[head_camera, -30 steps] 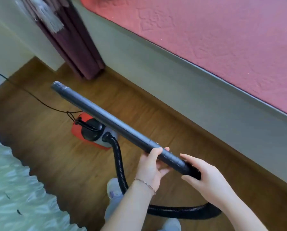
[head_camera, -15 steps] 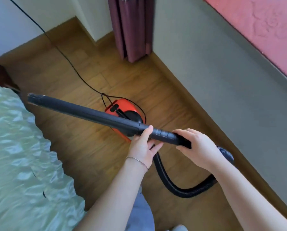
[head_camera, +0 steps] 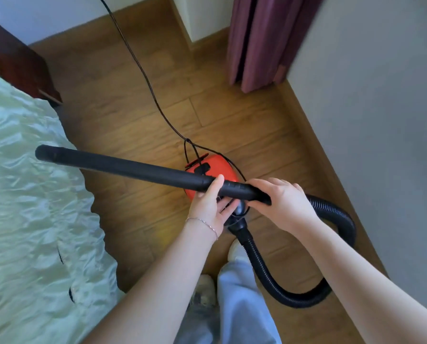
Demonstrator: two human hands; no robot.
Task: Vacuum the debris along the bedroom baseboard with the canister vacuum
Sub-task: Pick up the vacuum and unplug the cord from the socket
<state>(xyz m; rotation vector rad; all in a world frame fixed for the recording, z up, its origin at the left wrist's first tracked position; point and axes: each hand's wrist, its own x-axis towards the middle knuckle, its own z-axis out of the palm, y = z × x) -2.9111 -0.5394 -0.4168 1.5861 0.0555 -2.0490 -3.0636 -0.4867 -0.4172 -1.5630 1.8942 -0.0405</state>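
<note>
Fingers [head_camera: 269, 182] of left hand [head_camera: 207, 207], right hand [head_camera: 288, 204] round smooth tubular wand [head_camera: 123, 167]; ribbed hose [head_camera: 262, 264]

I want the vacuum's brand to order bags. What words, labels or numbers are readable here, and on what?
No text can be read.
On the red vacuum body: no legible brand or label.
On the black tube: small marks beside the left hand, too small and blurred to read.
</note>
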